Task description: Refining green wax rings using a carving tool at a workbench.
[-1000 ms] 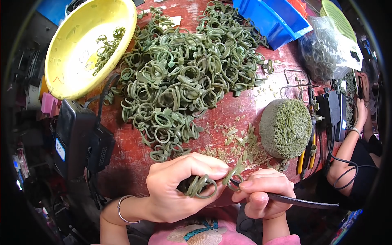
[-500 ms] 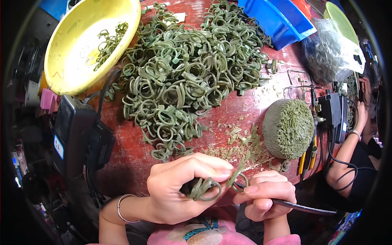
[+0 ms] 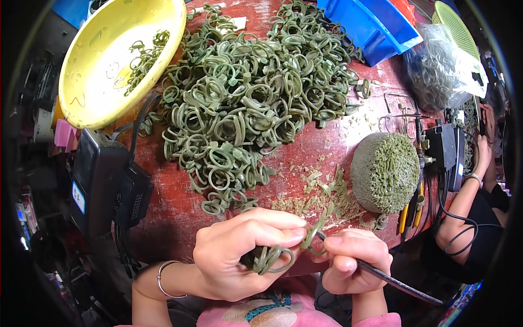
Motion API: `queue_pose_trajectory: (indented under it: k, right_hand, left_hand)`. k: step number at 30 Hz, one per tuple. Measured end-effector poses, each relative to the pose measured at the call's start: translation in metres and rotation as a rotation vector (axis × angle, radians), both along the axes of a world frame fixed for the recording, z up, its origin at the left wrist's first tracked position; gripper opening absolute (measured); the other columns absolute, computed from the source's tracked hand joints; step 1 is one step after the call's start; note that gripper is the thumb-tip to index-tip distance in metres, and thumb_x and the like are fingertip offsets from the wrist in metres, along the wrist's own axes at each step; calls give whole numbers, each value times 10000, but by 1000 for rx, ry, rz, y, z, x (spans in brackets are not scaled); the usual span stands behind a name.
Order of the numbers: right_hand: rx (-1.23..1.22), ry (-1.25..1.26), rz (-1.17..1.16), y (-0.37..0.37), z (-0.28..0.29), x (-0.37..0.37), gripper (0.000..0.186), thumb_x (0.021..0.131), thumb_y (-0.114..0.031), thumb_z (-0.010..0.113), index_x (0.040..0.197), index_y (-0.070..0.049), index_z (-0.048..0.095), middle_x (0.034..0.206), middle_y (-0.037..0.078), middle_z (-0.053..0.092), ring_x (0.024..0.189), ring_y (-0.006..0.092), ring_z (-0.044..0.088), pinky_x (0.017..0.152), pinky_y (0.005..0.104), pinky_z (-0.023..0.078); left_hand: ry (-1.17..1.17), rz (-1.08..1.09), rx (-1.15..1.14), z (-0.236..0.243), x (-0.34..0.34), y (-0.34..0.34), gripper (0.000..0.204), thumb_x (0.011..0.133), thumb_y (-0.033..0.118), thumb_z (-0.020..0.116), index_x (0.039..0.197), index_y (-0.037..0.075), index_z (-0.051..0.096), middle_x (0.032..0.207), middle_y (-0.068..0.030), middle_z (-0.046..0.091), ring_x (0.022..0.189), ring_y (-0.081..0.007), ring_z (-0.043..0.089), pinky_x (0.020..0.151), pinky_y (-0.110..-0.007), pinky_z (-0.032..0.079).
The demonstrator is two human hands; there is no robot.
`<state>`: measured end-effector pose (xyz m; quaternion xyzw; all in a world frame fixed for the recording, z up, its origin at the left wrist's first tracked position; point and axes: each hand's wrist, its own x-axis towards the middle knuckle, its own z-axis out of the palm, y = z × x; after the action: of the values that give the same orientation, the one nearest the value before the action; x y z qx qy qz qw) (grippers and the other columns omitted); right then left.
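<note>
My left hand (image 3: 231, 253) is closed, pinching one green wax-like ring (image 3: 312, 233) between thumb and forefinger. More green rings (image 3: 268, 259) are tucked in its curled fingers. In my right hand (image 3: 359, 259), also closed, is a slim dark pen-like tool (image 3: 400, 285) whose long black end slants down to the right. The tool's tip meets or nearly meets the pinched ring; I cannot tell if they touch. Beyond my hands, a large heap of similar green rings (image 3: 245, 109) covers the red table (image 3: 180, 218).
A yellow basin (image 3: 81, 103) holding some rings stands back left, above black boxy devices (image 3: 98, 180). Right of the heap are a rough green-topped round block (image 3: 385, 171), green shavings (image 3: 321, 188), a blue bin (image 3: 376, 32) and a filled plastic bag (image 3: 438, 71). Another person's arm (image 3: 463, 210) shows far right.
My right hand has shifted slightly, and the tool's rear end now slopes more steeply downward. The pinched ring has turned a little. My left hand has moved slightly left.
</note>
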<state>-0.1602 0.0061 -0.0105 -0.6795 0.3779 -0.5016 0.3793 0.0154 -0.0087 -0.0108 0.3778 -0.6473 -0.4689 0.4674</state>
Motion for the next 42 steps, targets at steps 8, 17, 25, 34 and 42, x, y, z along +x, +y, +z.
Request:
queue_pose_trajectory:
  k: [8,17,25,34,42]
  right_hand:
    - [-5,-35,27,-2,-5,-5,217,759,-24,635,933,82,560,653,134,610,456,194,566,400,271,436]
    - [-54,15,-1,-1,-3,-1,266,745,25,622,987,88,531,610,113,589,460,182,567,424,270,456]
    - [-110,139,88,0,0,-6,400,683,85,628,1062,32,514,784,121,575,552,199,559,455,281,457]
    - [-212,182,-61,-4,0,7,414,623,92,645,1013,-19,564,819,92,587,559,154,545,457,241,439]
    - [-240,227,-35,-8,2,6,354,651,85,630,984,-27,588,767,71,592,529,133,513,442,221,413]
  left_hand:
    - [-22,2,-20,2,2,-1,226,670,-79,652,858,6,561,863,-176,622,680,-173,635,578,-257,517]
    - [38,17,8,5,1,2,209,702,-99,618,874,-8,543,834,-177,617,638,-162,630,526,-254,515]
    - [90,3,144,8,1,-2,152,729,-58,632,836,-27,529,827,-184,610,638,-159,626,483,-242,521]
    - [231,-44,380,3,3,-1,120,767,-2,625,823,-50,530,824,-184,606,662,-156,613,488,-241,518]
    - [245,-74,508,6,6,-3,106,774,6,621,801,-51,536,825,-179,607,638,-152,606,491,-242,516]
